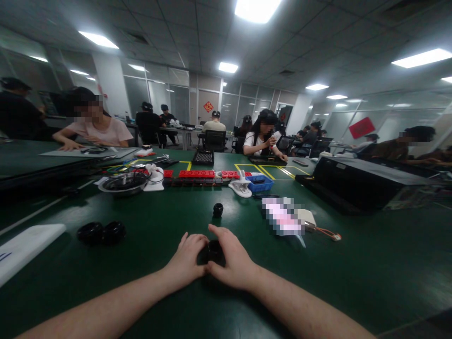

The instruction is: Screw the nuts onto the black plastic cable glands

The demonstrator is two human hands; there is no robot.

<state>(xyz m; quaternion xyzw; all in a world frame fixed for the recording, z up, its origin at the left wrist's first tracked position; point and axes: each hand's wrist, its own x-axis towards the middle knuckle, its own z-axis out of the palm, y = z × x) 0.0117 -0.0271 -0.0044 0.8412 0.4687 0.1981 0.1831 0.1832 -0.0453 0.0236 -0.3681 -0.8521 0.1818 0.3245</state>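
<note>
Cupping a black round part point(214, 252) between them on the green bench point(169, 310), the left hand point(189, 258) and right hand point(231, 256) grasped it from opposite sides, fingers curved and thumbs meeting or nearly so on the near side. By clock directions from that part, a white slab point(31, 247) lay at nine o'clock, and two black rings point(101, 232) sat side by side between nine and ten. A smaller black piece point(218, 210) stood at twelve, near the fingers, while a pixelated item point(282, 216) lay at two. Farther off were a metal bowl point(123, 187) near eleven, a row of red blocks point(197, 173) at twelve, and a white clamp point(242, 184) beside a blue tray point(259, 182) at one. A large black case point(370, 183) stood at two. Beyond, a person in pink point(99, 125) leaned over work at ten, and a person in white point(263, 136) sat at one.
</note>
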